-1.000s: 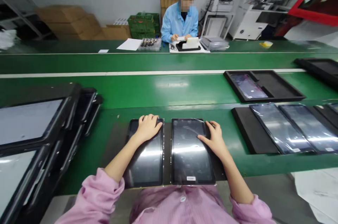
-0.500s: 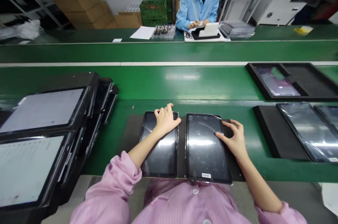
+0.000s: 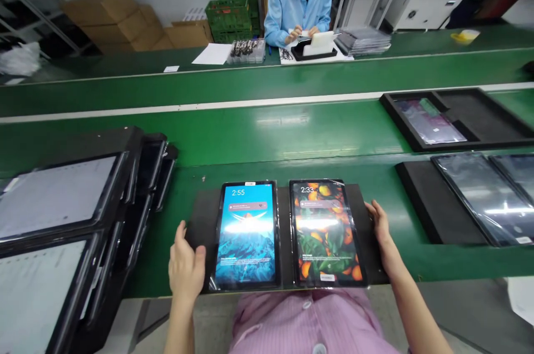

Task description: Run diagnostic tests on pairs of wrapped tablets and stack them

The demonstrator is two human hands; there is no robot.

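Two tablets lie side by side on a black foam tray (image 3: pixel 284 232) at the table's front edge. The left tablet (image 3: pixel 247 234) is lit with a blue mountain lock screen reading 2:55. On the right tablet (image 3: pixel 327 232), an orange-fruit picture shows with 2:33. Clear film covers both, and each bears a small white label. My left hand (image 3: pixel 186 265) holds the tray's left side, thumb toward its top. At the opposite side my right hand (image 3: pixel 381 237) grips the tray's right edge, its fingers partly hidden.
Stacked black trays with tablets (image 3: pixel 58 193) stand at the left. To the right lie another foam tray (image 3: pixel 438 209) with tablets and a recessed black tray (image 3: pixel 492 115). Across the green conveyor (image 3: pixel 208 143), a person in a blue coat (image 3: pixel 298 9) handles a device.
Both tablet screens have gone from dark to lit. My left hand has moved off the left tablet to the tray's left side; my right hand has slid from the right tablet's edge to the tray's.
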